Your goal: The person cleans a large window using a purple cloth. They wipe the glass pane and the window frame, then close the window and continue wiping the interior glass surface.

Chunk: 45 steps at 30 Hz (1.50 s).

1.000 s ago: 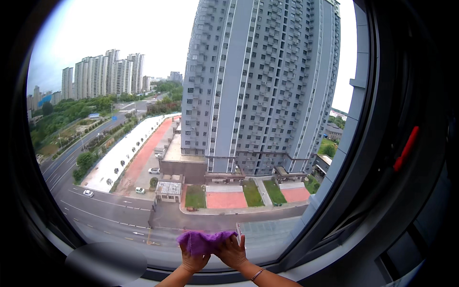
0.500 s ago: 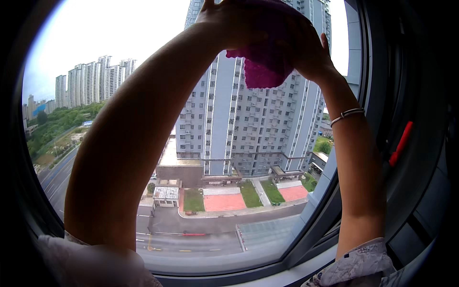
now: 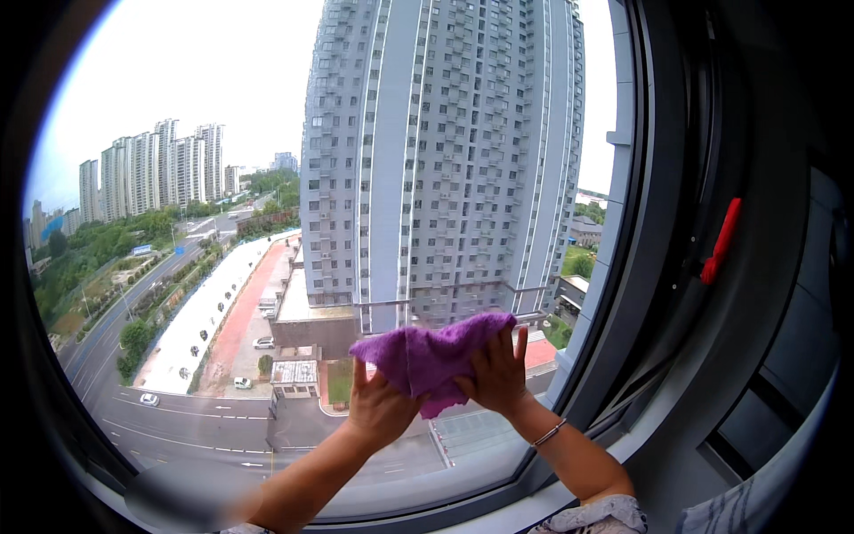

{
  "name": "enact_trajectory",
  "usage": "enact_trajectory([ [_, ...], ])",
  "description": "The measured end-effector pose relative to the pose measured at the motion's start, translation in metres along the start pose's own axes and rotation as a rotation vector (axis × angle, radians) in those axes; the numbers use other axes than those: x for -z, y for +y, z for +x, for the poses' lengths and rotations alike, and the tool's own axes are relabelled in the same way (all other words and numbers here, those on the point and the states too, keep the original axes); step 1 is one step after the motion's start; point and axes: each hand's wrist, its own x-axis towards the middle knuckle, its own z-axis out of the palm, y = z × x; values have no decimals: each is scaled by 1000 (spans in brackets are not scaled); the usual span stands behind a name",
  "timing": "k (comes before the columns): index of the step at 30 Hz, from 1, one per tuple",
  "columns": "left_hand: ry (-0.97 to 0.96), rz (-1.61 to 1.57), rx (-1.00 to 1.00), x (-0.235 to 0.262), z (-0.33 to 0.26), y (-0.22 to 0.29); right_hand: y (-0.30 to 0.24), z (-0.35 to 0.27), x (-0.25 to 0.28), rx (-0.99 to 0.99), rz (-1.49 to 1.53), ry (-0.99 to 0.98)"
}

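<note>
A purple cloth (image 3: 434, 354) is spread between my two hands, low on the large window pane (image 3: 227, 62). My left hand (image 3: 381, 409) grips the cloth's left part, with some fingers behind it. On the other side my right hand (image 3: 498, 377) holds the right part, fingertips pointing up near its edge. Both hands seem to press the cloth toward the glass; actual contact is hard to make out. A thin silver bracelet (image 3: 549, 432) circles my right wrist.
A dark window frame (image 3: 594, 383) borders the pane on the right and below. Farther right, a red handle-like piece (image 3: 722, 240) sits on the dark side frame. Outside the glass stand a tall grey building (image 3: 445, 160), roads and trees.
Both hands have come down with the purple cloth from the top of the view to the lower part of the pane. The view has also shifted slightly.
</note>
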Motion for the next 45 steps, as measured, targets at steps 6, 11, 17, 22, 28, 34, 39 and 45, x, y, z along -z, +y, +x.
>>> enact_trajectory([
  [6, -330, -193, 64, -83, -181, 95, -116, -207, -48, -88, -80, -355],
  [11, -119, -2, 28, -67, -106, 80, -71, -159, -29, -214, 77, -294],
  [17, 268, 55, -8, 8, 117, 30, 75, 26, 23, -140, -41, 25],
  [22, 307, 282, -10, 78, 281, -4, 160, 185, 90, -130, -213, 198],
  [28, 331, 454, 59, 158, 407, 2, 270, 316, 150, -29, -392, 240],
  [34, 240, 351, 225, 128, 413, 35, 272, 297, 146, 94, -437, 329],
  [39, 242, 261, 56, 77, 337, 54, 233, 189, 108, -15, -218, 242],
  [45, 261, 136, -165, -54, 146, 109, 144, -46, 31, -210, -42, -64],
])
